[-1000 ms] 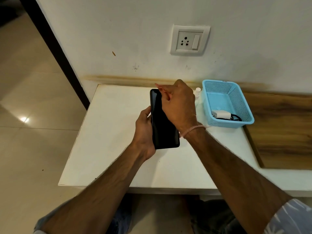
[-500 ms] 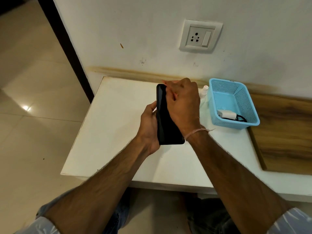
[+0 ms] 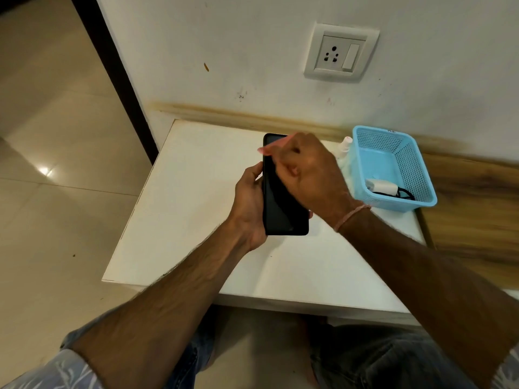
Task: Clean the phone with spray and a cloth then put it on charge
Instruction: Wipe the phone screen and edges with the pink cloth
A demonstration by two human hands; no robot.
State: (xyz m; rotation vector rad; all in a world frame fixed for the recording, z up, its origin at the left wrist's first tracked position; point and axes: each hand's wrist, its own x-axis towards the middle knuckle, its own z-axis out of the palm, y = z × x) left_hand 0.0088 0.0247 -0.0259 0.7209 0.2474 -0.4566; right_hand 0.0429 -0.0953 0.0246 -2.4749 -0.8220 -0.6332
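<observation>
My left hand (image 3: 250,197) grips a black phone (image 3: 276,209) by its left edge and holds it upright over the white table (image 3: 196,220). My right hand (image 3: 309,175) lies over the upper screen with its fingers curled, pinching a pink cloth (image 3: 269,146) against the glass. Only a strip of the cloth shows past the fingertips. A white spray bottle (image 3: 345,148) stands behind my right hand, partly hidden by it. A white charger (image 3: 380,186) with a black cable lies in the blue basket (image 3: 415,175).
A wall socket with a switch (image 3: 341,53) sits above the table's back edge. The blue basket stands at the table's right rear beside a wooden surface (image 3: 477,209). Tiled floor (image 3: 56,192) lies to the left; my knees show below the table's front edge.
The phone has turned from nearly edge-on, so more of its screen faces me. My right hand with the cloth has slid across the upper screen. My view has shifted left.
</observation>
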